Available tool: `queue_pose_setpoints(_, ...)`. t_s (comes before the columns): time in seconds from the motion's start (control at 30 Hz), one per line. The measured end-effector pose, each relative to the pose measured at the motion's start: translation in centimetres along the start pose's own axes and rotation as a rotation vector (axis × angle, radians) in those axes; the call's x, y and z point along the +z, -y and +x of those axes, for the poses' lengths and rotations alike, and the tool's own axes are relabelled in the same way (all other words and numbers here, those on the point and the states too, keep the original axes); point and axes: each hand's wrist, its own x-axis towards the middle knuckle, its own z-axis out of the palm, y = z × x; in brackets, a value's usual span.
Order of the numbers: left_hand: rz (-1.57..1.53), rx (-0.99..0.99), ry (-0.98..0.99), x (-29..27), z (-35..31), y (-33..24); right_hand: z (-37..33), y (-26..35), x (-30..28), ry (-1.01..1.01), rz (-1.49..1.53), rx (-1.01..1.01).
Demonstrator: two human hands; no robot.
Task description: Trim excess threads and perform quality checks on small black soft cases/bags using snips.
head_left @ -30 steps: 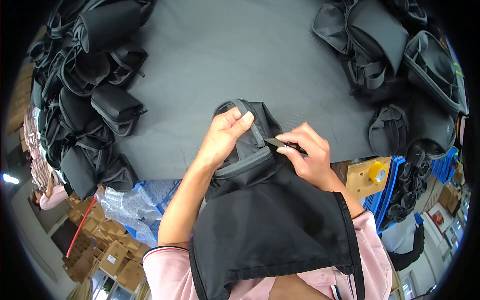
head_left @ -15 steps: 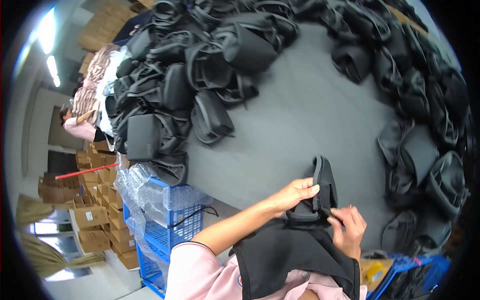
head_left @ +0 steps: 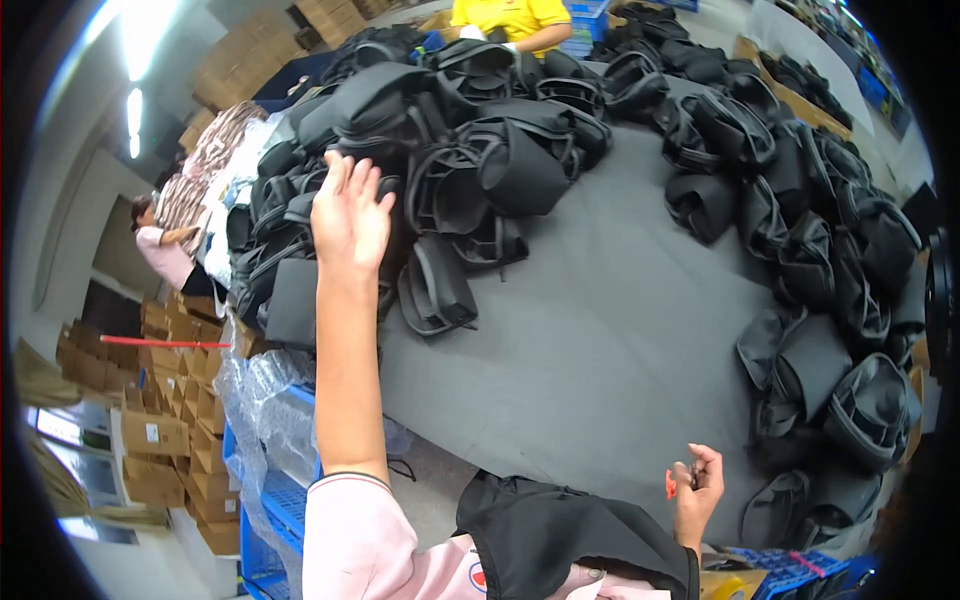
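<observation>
My left hand [head_left: 352, 215] is stretched far out over the pile of black zippered cases [head_left: 525, 165] on the left. Its fingers are spread and nothing is in it. Just beyond its fingertips lies a dark grey case [head_left: 378, 98] on top of the pile. Low over the table's near right part, my right hand [head_left: 697, 495] is curled round a small tool with an orange-red end [head_left: 671, 484] and a dark part. The fingers cover most of it, so its kind cannot be made out.
More black cases [head_left: 812, 355] line the right side of the grey table [head_left: 580, 330]. Blue crates [head_left: 285, 500] with bubble wrap [head_left: 265, 385] stand at the left edge. A person in yellow [head_left: 510, 15] is at the far side, another in pink [head_left: 165, 255] far left, near cardboard boxes [head_left: 155, 435].
The black case that was in my left hand near my lap has left it. My left hand has swung far left and forward, and opened. My head view has shifted, showing the person in yellow.
</observation>
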Motion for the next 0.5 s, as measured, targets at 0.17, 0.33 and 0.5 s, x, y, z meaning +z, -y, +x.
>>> queue_pose_setpoints(0.17, 0.022, -0.268, 0.074, -1.9, -1.8, 6.4, -0.2, -0.6, -6.3, -0.447, -0.206, -0.090)
queue_pose_setpoints(0.33, 0.227, -0.329, 0.314, -5.6, -5.1, 11.4, -0.5, 2.3, -14.5, -0.839, -0.797, -0.254)
queue_pose_setpoints(0.5, 0.638, -0.661, 0.699, 1.6, -17.9, 23.5, -1.2, -1.3, -17.8, -1.047, -0.737, -0.186)
